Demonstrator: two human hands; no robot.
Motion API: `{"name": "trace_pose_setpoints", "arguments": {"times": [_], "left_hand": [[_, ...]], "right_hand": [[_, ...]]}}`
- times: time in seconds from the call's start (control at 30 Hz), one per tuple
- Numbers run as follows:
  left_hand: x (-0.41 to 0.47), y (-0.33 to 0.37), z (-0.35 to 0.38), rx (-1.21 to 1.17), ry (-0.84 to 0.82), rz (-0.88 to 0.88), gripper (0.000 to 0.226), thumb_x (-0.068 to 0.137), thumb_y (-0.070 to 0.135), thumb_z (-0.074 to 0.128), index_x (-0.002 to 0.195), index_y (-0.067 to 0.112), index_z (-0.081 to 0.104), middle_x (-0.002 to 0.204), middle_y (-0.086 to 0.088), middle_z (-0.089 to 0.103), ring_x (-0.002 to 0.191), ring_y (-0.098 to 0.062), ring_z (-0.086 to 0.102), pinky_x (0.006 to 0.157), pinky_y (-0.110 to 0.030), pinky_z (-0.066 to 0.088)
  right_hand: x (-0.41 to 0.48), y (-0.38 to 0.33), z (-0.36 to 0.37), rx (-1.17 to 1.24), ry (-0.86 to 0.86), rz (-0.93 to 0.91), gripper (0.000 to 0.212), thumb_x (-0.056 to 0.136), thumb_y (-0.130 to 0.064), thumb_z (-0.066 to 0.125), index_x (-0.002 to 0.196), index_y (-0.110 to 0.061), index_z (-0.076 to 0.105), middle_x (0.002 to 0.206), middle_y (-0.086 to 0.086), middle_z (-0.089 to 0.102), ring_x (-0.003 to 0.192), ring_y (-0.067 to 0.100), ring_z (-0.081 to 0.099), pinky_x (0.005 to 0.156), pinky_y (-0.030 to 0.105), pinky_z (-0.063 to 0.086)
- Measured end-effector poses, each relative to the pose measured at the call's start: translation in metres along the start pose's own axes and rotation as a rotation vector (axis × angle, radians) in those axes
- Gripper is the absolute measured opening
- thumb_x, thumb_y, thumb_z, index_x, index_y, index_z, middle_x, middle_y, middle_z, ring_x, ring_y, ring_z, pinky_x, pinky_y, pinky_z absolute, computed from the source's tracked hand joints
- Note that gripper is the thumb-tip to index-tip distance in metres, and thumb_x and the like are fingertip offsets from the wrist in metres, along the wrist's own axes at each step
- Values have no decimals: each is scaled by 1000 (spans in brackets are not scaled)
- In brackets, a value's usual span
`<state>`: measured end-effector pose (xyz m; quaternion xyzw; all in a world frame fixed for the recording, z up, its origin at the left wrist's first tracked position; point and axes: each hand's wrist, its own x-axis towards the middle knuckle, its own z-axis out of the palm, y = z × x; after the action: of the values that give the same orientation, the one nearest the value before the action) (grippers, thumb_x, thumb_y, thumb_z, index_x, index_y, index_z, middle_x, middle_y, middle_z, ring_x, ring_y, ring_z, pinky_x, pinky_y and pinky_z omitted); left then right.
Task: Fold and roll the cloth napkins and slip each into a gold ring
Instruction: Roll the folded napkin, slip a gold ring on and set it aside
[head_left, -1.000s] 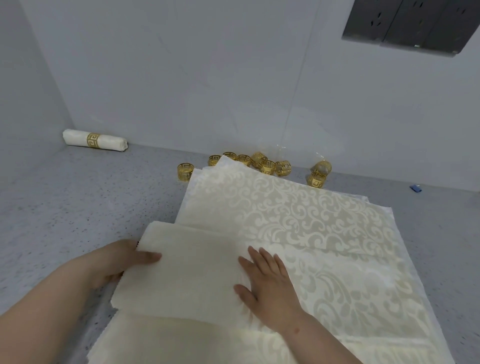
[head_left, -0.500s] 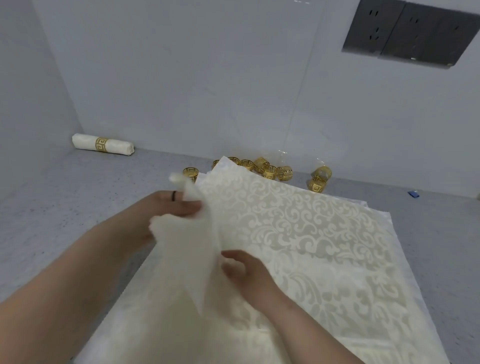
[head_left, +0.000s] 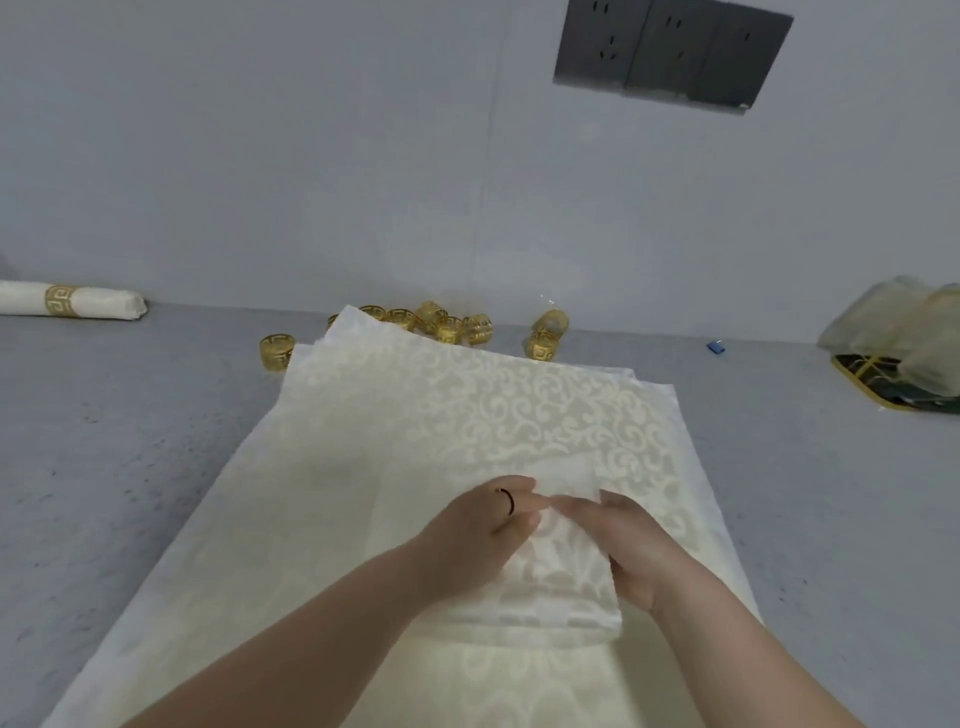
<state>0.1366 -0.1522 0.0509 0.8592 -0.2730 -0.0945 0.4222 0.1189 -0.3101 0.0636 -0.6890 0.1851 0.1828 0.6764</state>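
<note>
Left hand (head_left: 470, 530) and right hand (head_left: 631, 551) grip folded napkin (head_left: 561, 577) atop the napkin stack (head_left: 415, 426).

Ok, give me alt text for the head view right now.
Both hands, left hand and right hand, grip a narrow folded napkin atop a stack of cream damask napkins. Loose gold rings sit by the wall; one finished ringed roll lies far left.

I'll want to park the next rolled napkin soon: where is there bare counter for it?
Bare grey counter lies left of the napkin stack, in front of the finished roll. Another patch lies right of the stack, before the tray. Crowded: the gold rings by the back wall.
</note>
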Motion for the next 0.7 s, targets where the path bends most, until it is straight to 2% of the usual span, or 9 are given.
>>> {"name": "trace_pose_setpoints", "arguments": {"times": [0.07,0.13,0.27,0.37,0.4,0.43,0.5,0.57,0.7], "left_hand": [[0,-12,1,102,96,9,42,95,34,34,132,20,48,146,6,35,135,-4,29,100,-5,13],[-4,-22,-5,212,156,-10,56,87,44,23,133,23,45,147,8,33,136,-4,26,101,-6,8],[-12,-48,-15,455,109,-143,100,55,62,-10,143,28,25,153,12,13,141,-2,7,102,-9,-4],[-22,-63,-4,567,50,-183,115,46,76,-19,146,27,9,153,12,-3,142,-4,-3,103,-12,-12],[-24,-67,0,602,66,-151,119,50,80,-26,146,24,14,152,8,1,142,-7,3,105,-13,-10],[-25,-70,2,689,41,-109,112,64,75,-26,143,17,30,150,1,17,140,-12,21,106,-17,0],[-25,-74,5,746,20,-118,85,93,52,-7,116,12,64,125,-6,59,112,-19,60,103,-26,17],[-24,-78,12,780,11,-82,74,98,41,1,105,15,70,111,-3,68,101,-18,66,102,-24,15],[-23,-76,14,838,57,-47,74,98,40,1,103,16,71,110,-3,69,101,-18,66,104,-25,10]], "right_hand": [[10,9,-12,-150,148,-42,14,89,-6,52,81,-1,62,80,16,65,71,29,61,67,35,48],[18,16,-20,-293,277,-85,20,86,-5,52,66,-8,51,67,13,50,60,22,46,58,30,35],[34,26,-33,-371,376,-123,26,76,-14,56,61,-15,35,63,7,29,63,21,28,59,35,23],[42,27,-39,-426,365,-137,43,82,-11,57,56,-20,24,58,3,24,58,19,25,57,32,22],[43,26,-40,-431,364,-151,46,83,-8,57,55,-20,22,56,1,22,55,17,24,54,29,21],[42,25,-41,-426,359,-153,49,83,-6,56,54,-20,20,55,-1,21,52,15,21,52,29,19],[42,25,-43,-410,357,-156,51,84,-3,55,53,-20,19,54,-2,20,51,13,19,51,27,17],[44,29,-46,-409,358,-161,51,83,-2,55,54,-20,18,54,-3,19,51,13,19,51,27,16],[45,33,-52,-454,330,-167,47,83,-2,55,55,-18,21,55,-2,23,53,14,21,53,28,19]]}}
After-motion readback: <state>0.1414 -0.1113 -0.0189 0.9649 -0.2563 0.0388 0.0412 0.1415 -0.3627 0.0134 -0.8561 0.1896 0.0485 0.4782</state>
